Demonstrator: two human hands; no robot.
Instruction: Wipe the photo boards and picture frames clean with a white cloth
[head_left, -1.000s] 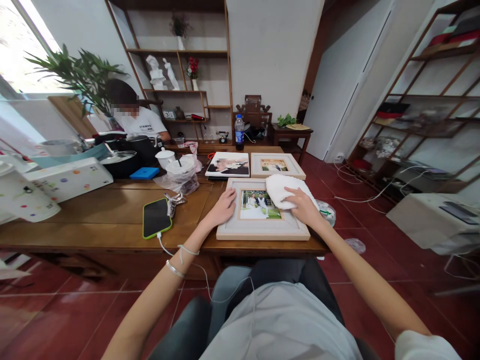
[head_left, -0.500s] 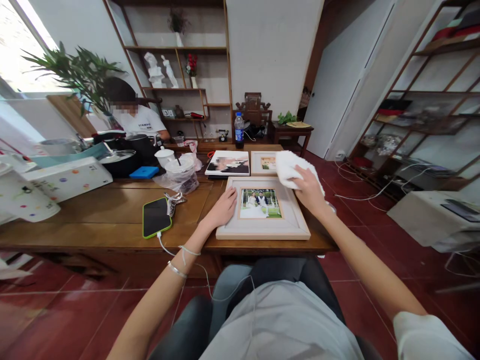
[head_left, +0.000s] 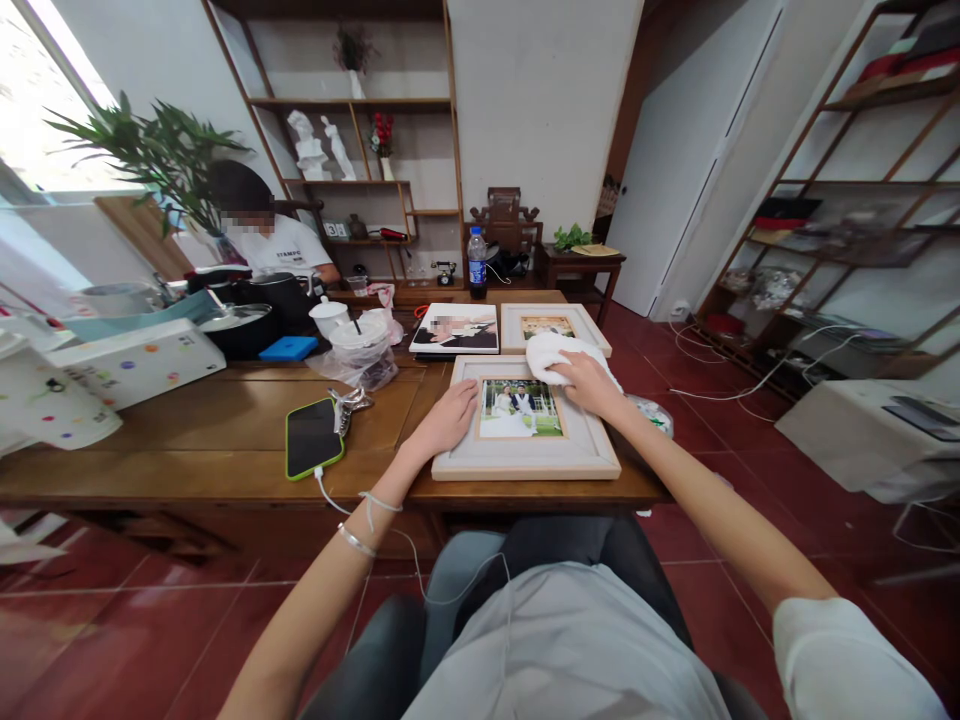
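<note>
A light wooden picture frame (head_left: 525, 462) lies flat near the table's front edge, with a wedding photo of two people in its pale mat. My left hand (head_left: 452, 415) is closed over the frame's left side, fingers resting on the rim. In my right hand (head_left: 589, 382) is a bunched white cloth (head_left: 547, 355), which lies over the frame's upper right part. Part of the far rim is hidden under the cloth and hand. Just behind it lies a second picture frame (head_left: 512, 322), partly covered by the cloth, beside a photo book (head_left: 457, 330).
Left of the frame lies a charging phone (head_left: 313, 438) beside a crumpled wrapper (head_left: 349, 405). Behind are a plastic-bagged cup (head_left: 360, 340), a blue box (head_left: 289, 348) and a drink bottle (head_left: 477, 262). A co-worker (head_left: 274, 235) sits across the table (head_left: 390, 470).
My right hand has moved left and slightly down with the white cloth, uncovering more of the second frame's right side. My left hand stays on the near frame's left side.
</note>
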